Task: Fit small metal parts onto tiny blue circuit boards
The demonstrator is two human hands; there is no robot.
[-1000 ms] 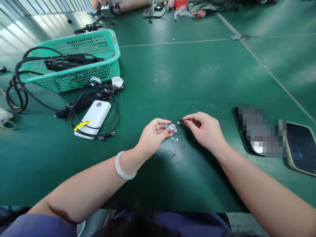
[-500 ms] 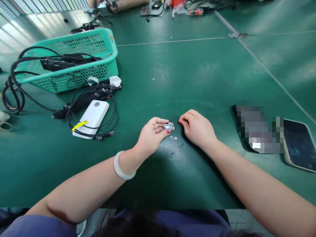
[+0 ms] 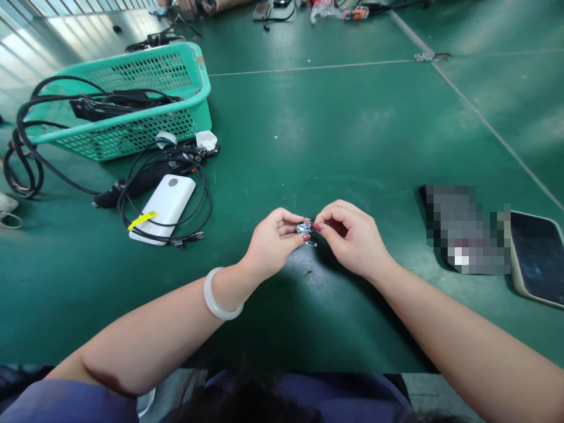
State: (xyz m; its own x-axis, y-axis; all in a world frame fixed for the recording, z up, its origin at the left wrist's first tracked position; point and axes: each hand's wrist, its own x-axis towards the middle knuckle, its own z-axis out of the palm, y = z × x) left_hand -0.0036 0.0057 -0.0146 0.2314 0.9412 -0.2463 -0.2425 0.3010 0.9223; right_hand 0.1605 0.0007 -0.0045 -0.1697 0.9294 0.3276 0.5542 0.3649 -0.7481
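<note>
Between the thumb and fingers of my left hand (image 3: pixel 274 239) sits a small silver-and-blue part (image 3: pixel 304 228), too small to name. My right hand (image 3: pixel 352 235) is closed in a pinch at the right end of that part; whether a tiny piece lies between its fingertips is hidden. Just below the fingertips, a thin pale frame-shaped piece (image 3: pixel 312 244) lies on the green table (image 3: pixel 264 329). A small dark sliver (image 3: pixel 308 272) rests on the table a little nearer to me.
Left stands a green basket (image 3: pixel 145 126) holding black cables. In front of it lie a white power bank (image 3: pixel 165 205), a looped cable and a black device (image 3: pixel 145 182). A phone (image 3: pixel 535 255) lies right, beside a blurred dark object (image 3: pixel 462 229). Another person's hand (image 3: pixel 187 6) shows at the far edge.
My right hand has moved left, bringing its fingertips to the small part in my left hand. The left hand has stayed almost in place, still holding the part.
</note>
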